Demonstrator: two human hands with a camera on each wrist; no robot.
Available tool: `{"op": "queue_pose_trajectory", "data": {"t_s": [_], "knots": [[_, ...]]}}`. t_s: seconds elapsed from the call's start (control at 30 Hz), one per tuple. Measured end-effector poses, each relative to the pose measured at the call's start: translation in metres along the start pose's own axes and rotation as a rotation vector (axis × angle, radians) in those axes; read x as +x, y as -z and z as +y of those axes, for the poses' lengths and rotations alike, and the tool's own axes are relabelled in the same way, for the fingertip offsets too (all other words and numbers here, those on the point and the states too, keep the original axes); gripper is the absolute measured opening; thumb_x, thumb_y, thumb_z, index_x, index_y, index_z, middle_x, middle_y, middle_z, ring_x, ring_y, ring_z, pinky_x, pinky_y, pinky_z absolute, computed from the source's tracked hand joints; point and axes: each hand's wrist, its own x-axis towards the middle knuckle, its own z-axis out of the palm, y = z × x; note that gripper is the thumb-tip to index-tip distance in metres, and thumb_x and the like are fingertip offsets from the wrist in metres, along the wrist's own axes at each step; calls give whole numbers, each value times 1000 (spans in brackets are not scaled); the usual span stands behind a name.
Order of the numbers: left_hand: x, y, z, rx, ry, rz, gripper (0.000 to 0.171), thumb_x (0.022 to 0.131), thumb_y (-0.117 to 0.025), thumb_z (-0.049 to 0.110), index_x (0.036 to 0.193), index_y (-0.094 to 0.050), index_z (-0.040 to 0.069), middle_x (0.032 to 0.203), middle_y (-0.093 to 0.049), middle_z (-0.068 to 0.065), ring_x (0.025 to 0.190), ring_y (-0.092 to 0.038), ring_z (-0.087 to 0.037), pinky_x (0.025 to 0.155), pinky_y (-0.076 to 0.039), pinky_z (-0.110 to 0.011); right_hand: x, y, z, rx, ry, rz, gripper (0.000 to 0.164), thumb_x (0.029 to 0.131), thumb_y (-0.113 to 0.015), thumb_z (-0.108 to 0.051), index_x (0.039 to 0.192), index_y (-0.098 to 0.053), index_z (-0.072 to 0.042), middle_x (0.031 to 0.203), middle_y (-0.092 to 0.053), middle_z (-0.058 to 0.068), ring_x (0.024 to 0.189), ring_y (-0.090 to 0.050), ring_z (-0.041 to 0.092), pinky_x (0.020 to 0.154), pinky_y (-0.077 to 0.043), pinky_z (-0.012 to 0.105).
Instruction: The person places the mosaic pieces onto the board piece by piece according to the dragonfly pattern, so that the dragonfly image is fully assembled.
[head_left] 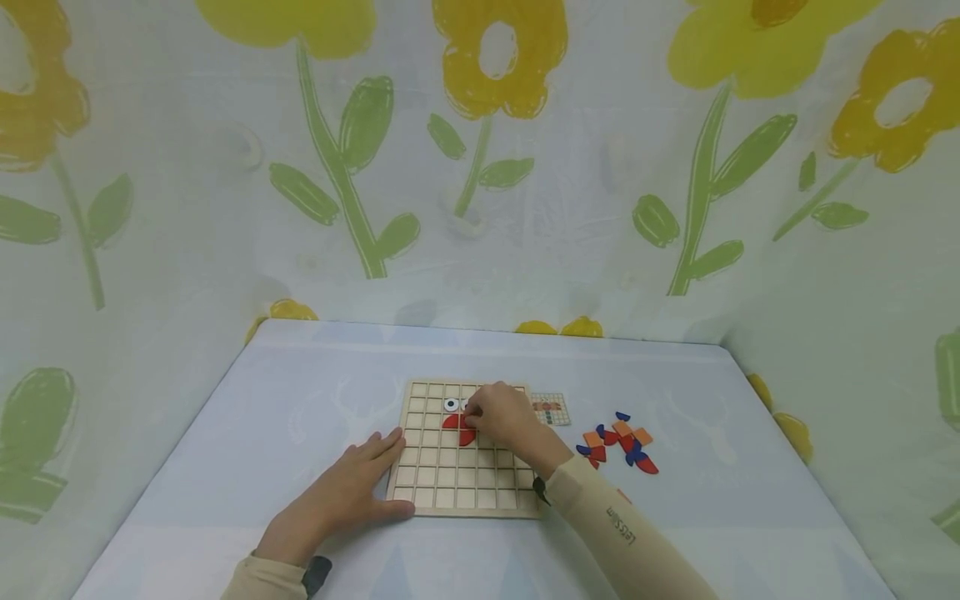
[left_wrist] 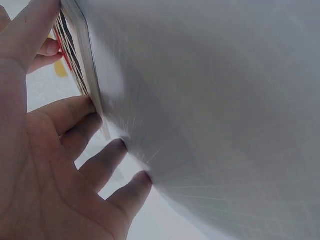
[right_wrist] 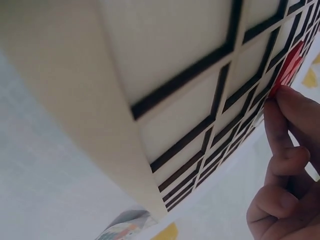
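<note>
A wooden grid board (head_left: 446, 498) lies on the table, with white eye pieces (head_left: 451, 405) near its top and red rounded pieces (head_left: 467, 437) just below. My left hand (head_left: 347, 492) rests at the board's left edge, fingers spread, with the thumb by the near corner. In the left wrist view, that hand's fingertips (left_wrist: 90, 105) touch the board's side. Over the red pieces, my right hand (head_left: 513, 421) pinches a red piece (right_wrist: 290, 67) between thumb and forefinger, as the right wrist view shows. The hand partly covers the second eye piece.
A small pattern card (head_left: 555, 410) lies against the board's right side. Farther right, several loose red, orange and blue pieces (head_left: 626, 437) are scattered on the pale table (head_left: 720, 517). One orange piece (head_left: 624, 496) is partly hidden by the right sleeve. Flower-printed cloth hangs behind.
</note>
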Motion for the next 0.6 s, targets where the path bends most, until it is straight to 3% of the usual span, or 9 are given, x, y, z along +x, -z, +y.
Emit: {"op": "queue_pose_trajectory", "data": {"t_s": [0.17, 0.27, 0.37, 0.6], "knots": [[-1, 1, 0, -9, -5, 0, 103, 75, -79, 65, 155, -43, 10, 164, -32, 0, 152, -25, -33, 123, -22, -55, -3, 2, 1, 1, -11, -4, 8, 92, -77, -26, 96, -83, -22, 98, -76, -9, 90, -69, 8, 75, -59, 28], [-1, 1, 1, -12, -13, 1, 103, 75, -79, 65, 155, -43, 9, 164, -33, -1, 152, -25, -34, 123, -22, -56, -8, 8, 4, 6, 20, 31, 8, 93, -77, -25, 97, -83, -22, 95, -76, -10, 88, -68, 8, 70, -57, 27], [-1, 1, 0, -12, -19, 4, 103, 75, -79, 64, 154, -43, 9, 164, -33, -1, 152, -25, -34, 123, -22, -55, -16, 19, 8, 26, 38, 75, 10, 93, -77, -24, 101, -82, -20, 92, -75, -10, 85, -67, 10, 64, -55, 26], [-1, 1, -1, -12, -21, 3, 103, 76, -79, 65, 154, -43, 8, 164, -33, -1, 152, -25, -33, 123, -22, -55, -40, 51, 19, 71, 33, 179, 17, 92, -78, -24, 107, -81, -17, 94, -74, -10, 84, -65, 13, 65, -55, 28]]}}
